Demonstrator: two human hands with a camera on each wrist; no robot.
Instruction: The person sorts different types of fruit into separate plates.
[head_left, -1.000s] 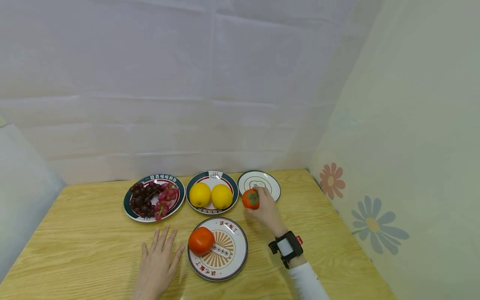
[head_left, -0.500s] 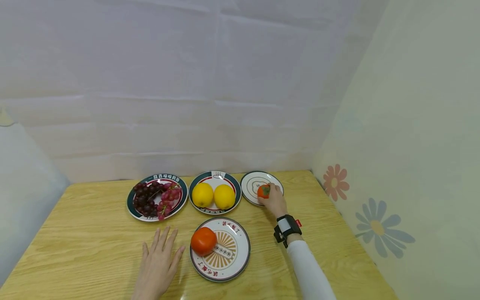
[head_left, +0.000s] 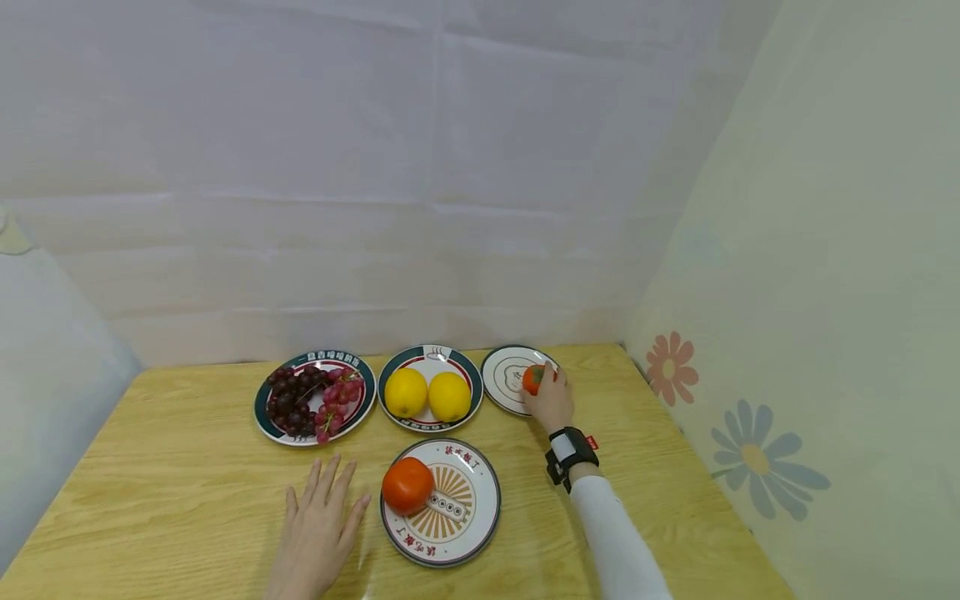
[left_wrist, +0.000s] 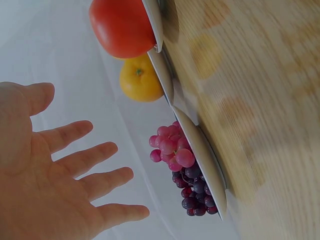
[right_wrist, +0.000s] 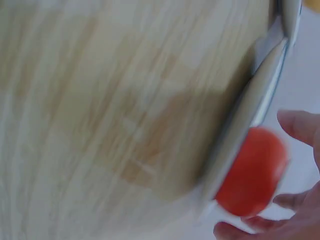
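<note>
My right hand [head_left: 552, 403] is at the small white plate [head_left: 498, 375] at the back right, around an orange-red persimmon [head_left: 532, 379] with a green leafy top. In the right wrist view the persimmon [right_wrist: 255, 172] sits on the plate. The thumb [right_wrist: 298, 125] stands apart from it and the other fingers are spread close beside it; whether one touches is blurred. My left hand [head_left: 313, 533] lies palm down on the table with straight fingers, holding nothing. To its right, another orange-red fruit [head_left: 408, 486] sits on a patterned white plate [head_left: 480, 521].
A green-rimmed plate [head_left: 264, 421] at the back left bears dark and pink grapes [head_left: 288, 400]. Beside it, another green-rimmed plate [head_left: 472, 375] holds two yellow fruits [head_left: 448, 396]. A white wall covering [head_left: 337, 208] rises behind the wooden table [head_left: 165, 467].
My right hand carried the persimmon rightward and back onto the small plate, then moved slightly further right; its fingers now look loosened from the fruit. The left hand has stayed still.
</note>
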